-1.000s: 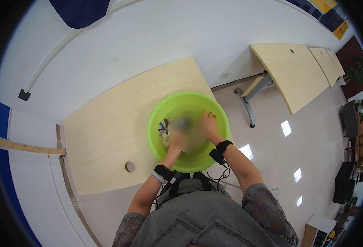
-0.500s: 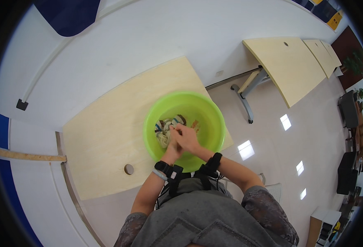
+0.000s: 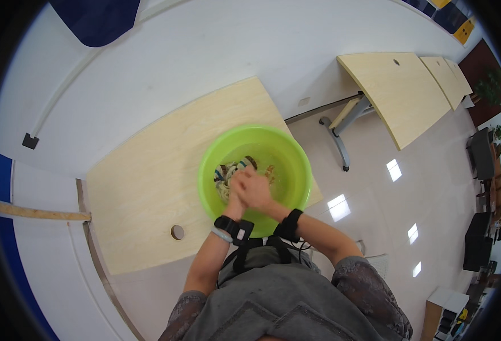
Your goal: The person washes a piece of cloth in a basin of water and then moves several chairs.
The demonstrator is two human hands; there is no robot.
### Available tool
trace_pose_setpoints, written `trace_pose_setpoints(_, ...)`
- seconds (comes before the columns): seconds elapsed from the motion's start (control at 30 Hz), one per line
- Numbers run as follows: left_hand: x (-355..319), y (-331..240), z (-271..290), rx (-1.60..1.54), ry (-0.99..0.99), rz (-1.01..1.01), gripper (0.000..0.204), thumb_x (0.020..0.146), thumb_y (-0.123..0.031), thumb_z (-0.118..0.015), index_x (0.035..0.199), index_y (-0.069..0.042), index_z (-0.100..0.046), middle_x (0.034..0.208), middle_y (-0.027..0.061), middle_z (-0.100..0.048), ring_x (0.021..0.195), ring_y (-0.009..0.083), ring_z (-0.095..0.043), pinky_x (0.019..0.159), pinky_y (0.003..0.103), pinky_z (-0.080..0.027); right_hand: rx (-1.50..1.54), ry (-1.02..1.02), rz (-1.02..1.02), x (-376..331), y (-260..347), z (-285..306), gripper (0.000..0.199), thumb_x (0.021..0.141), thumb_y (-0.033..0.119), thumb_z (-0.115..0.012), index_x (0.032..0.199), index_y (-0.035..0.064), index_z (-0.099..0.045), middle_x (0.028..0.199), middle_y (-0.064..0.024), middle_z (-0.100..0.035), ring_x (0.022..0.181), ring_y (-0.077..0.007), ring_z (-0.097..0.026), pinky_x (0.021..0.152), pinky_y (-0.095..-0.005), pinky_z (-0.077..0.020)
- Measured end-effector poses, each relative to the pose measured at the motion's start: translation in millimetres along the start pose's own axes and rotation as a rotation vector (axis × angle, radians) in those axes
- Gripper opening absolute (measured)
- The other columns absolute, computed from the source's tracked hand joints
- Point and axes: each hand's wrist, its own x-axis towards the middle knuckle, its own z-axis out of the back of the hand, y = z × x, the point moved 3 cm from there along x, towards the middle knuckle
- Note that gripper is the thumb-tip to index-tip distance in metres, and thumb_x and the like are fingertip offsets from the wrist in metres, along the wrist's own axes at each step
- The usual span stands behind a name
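Observation:
A round light-green basin (image 3: 303, 182) holds shallow water. In its left half lies a bunched, wet cloth (image 3: 222, 173), pale with dark and blue stripes. My right hand (image 3: 256, 190) is closed over my left hand (image 3: 236, 196), and the two press together at the cloth's right edge. Folds of cloth come out beside both hands, which grip it between them. The right hand hides most of the left fingers, and motion slightly blurs both. Near the right hand, a small orange-brown patch (image 3: 270, 171) shows in the basin; I cannot tell what it is.
The basin stands near the right end of a pale wooden table (image 3: 148, 193) with a round cable hole (image 3: 177, 232). A white wall (image 3: 205, 51) runs behind it. To the right, another wooden table (image 3: 398, 85) stands on a grey wheeled leg (image 3: 337, 142).
My joined hands have shifted slightly, the right one further over the left at the cloth. The cloth's folds next to them have changed a little; the basin has stayed in place.

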Motion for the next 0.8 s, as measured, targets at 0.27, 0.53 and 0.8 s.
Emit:
trace_pose_setpoints(0.27, -11.0, -3.7, 8.5, 0.554, -0.163, -0.042, 0.020, 0.085, -0.030, -0.052, 0.094, -0.013, -0.049, 0.095, -0.0001, -0.051, 0.086, 0.0125, -0.050, 0.067, 0.033, -0.046, -0.104, 0.164, -0.157, 20.4, -41.8, -3.8, 0.026, 0.080, 0.029, -0.056, 0.074, 0.0041, -0.058, 0.082, -0.0147, -0.053, 0.074, -0.0328, -0.055, 0.062, -0.0394, -0.0447)
trace_pose_setpoints(0.53, -20.4, -8.7, 29.8, 1.024, -0.043, -0.134, 0.035, 0.089, -0.024, -0.048, 0.122, -0.019, -0.040, 0.126, 0.0043, -0.037, 0.111, 0.0206, -0.037, 0.079, 0.044, -0.043, -0.478, 0.338, 0.154, -5.8, -82.4, -25.0, 0.039, 0.073, 0.019, -0.061, 0.105, 0.0030, -0.045, 0.098, -0.0262, -0.046, 0.087, -0.0453, -0.049, 0.071, -0.0491, -0.0424)
trace_pose_setpoints(0.8, -36.2, -4.5, -11.3, 0.578, -0.232, 0.148, 0.045, 0.088, -0.040, -0.045, 0.127, -0.023, -0.032, 0.134, 0.0060, -0.027, 0.110, 0.0281, -0.044, 0.081, 0.048, -0.044, -0.118, 0.200, -0.377, -7.3, -95.7, -31.0, 0.030, 0.074, 0.022, -0.057, 0.098, 0.0056, -0.051, 0.090, -0.0235, -0.050, 0.078, -0.0381, -0.054, 0.068, -0.0431, -0.0458)
